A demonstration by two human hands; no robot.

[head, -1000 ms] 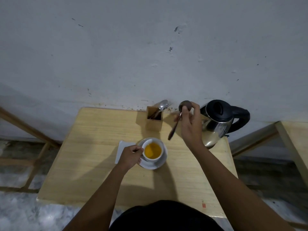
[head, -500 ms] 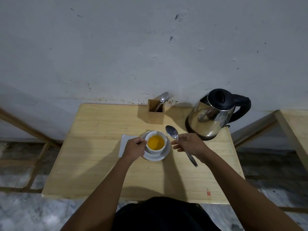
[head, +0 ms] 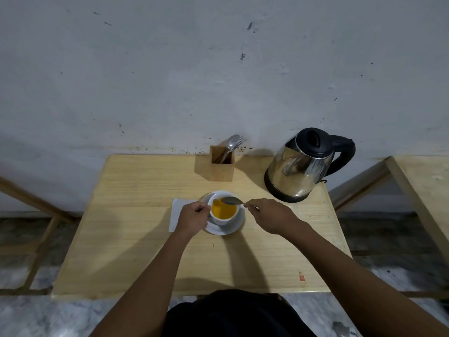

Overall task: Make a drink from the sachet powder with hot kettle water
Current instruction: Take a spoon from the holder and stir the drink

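Item: cup (head: 222,214), white, on a white saucer (head: 233,227), set near the middle of the worktop (head: 136,239), slightly toward its far edge. Contents: opaque orange-yellow liquid, filled to well below the rim. Judged light but fragile, probably ceramic, and hot through the wall; best held by the handle or steadied at the side. The liquid will slop if the cup is jolted.

Item: spoon (head: 232,201), metal, bowl poised over the far rim of the cup, handle running right. Stiff, light, smooth; best pinched along the handle, well back from the bowl.

Item: left hand (head: 193,216), fingers closed at the cup's left side; whether they pinch the handle or only press the wall cannot be told.

Item: right hand (head: 269,215), fingers closed in a pinch on the spoon handle.

Item: white paper (head: 177,212), flat, just left of the saucer, partly under the left hand; possibly the sachet, not legible.

Item: kettle (head: 301,166), steel body, black lid and handle, standing at the far right corner, well apart from the cup. Heavy if full; body likely hot, so take it by the handle only.

Item: wooden holder (head: 222,164) with cutlery, at the far edge, centre.

Status, judged: water and powder are in; stirring is the step in hand.
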